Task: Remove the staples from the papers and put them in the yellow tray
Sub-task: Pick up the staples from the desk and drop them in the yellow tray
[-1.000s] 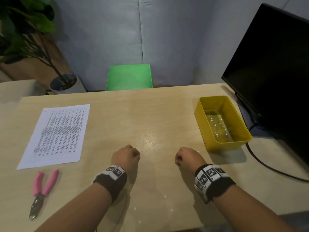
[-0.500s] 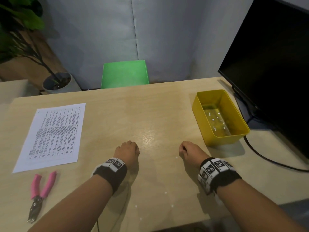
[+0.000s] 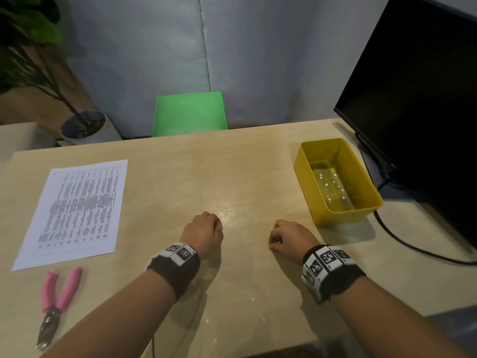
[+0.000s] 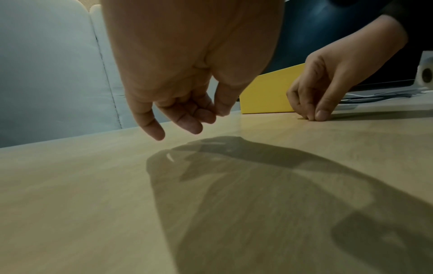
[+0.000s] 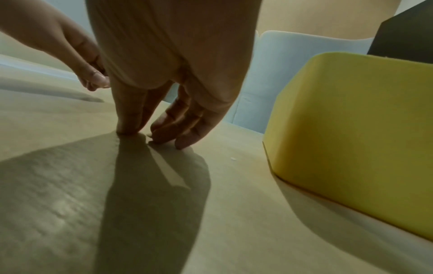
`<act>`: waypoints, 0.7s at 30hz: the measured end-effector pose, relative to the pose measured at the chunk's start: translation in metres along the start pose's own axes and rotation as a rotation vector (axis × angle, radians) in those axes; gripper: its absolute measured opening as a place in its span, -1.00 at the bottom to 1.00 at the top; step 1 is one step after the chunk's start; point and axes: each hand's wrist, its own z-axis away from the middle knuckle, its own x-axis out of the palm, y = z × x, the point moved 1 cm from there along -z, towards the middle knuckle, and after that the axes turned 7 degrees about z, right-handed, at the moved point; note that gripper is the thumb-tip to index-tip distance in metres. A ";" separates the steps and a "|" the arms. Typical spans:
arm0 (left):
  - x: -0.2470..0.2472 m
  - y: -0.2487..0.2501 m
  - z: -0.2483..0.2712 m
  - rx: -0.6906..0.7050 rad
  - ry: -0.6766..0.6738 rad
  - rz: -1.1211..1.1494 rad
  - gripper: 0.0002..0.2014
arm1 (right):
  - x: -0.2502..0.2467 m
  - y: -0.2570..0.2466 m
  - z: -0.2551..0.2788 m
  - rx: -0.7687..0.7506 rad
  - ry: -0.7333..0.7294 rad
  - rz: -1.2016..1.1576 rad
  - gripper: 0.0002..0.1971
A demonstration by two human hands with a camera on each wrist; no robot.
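The right hand [image 3: 290, 237] presses thumb and fingertips together on the table [image 3: 245, 177], probably to pick a staple too small to see. The left hand [image 3: 202, 232] hangs loosely curled, holding nothing. The papers [image 3: 80, 210] lie far left, and the yellow tray [image 3: 308, 192] stands right.

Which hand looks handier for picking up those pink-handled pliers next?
The left hand: the pink-handled pliers lie on its side of the wooden table, below the printed paper. The right hand sits nearer the yellow plastic tray.

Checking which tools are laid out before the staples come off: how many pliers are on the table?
1. The pink-handled pliers lie at the table's near-left corner, just below the printed paper. Neither hand touches them.
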 end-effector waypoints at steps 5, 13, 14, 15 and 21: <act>0.004 0.003 -0.002 0.002 -0.014 -0.009 -0.80 | 0.003 -0.008 -0.001 -0.013 0.027 0.060 -0.76; 0.008 0.002 -0.001 -0.012 -0.065 -0.048 -0.77 | 0.009 -0.009 -0.002 -0.002 -0.026 0.044 -0.72; 0.008 0.003 -0.001 -0.011 -0.068 -0.047 -0.76 | 0.009 -0.010 -0.001 -0.003 -0.034 0.037 -0.72; 0.007 0.003 -0.001 -0.009 -0.070 -0.044 -0.76 | 0.009 -0.010 -0.001 -0.007 -0.041 0.028 -0.72; 0.000 0.010 -0.004 0.008 -0.035 0.018 -0.83 | -0.001 0.004 0.003 -0.017 -0.048 -0.132 -0.79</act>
